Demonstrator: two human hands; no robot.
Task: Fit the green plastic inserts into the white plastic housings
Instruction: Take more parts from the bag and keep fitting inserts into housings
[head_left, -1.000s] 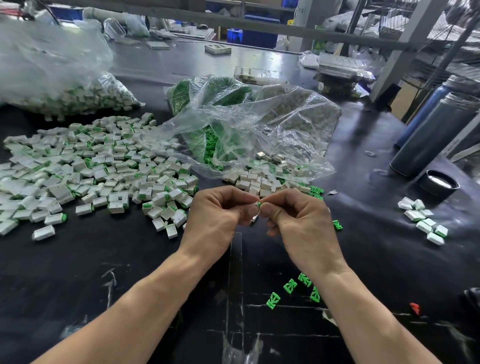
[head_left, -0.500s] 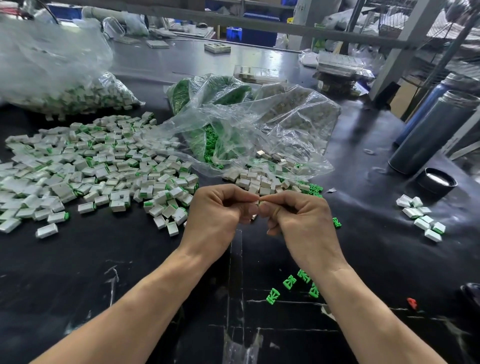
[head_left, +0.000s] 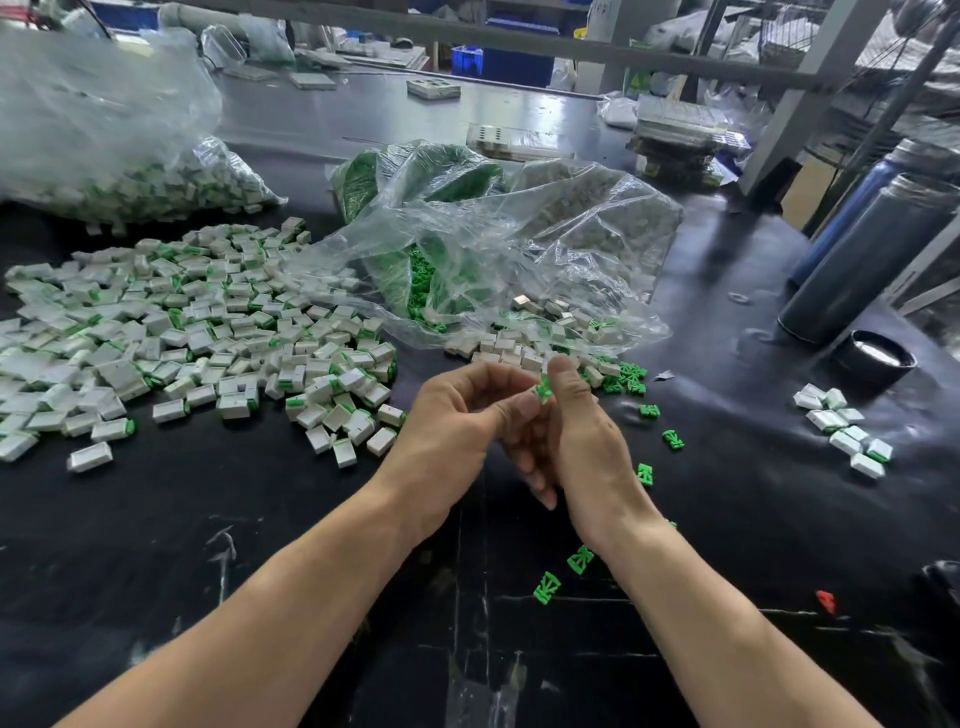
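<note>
My fingers (head_left: 563, 371) on the right hand (head_left: 582, 447) were pinching a green insert (head_left: 544, 388), left hand (head_left: 457, 421) curled touching it from the left. Couldn't tell if a housing sat inside. Loose white housings (head_left: 498, 345) lay just beyond, nearer my right.

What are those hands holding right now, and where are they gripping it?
A small green insert, pinched at its edges between the fingertips of the left hand and the right hand. Any white housing there is hidden.
</note>
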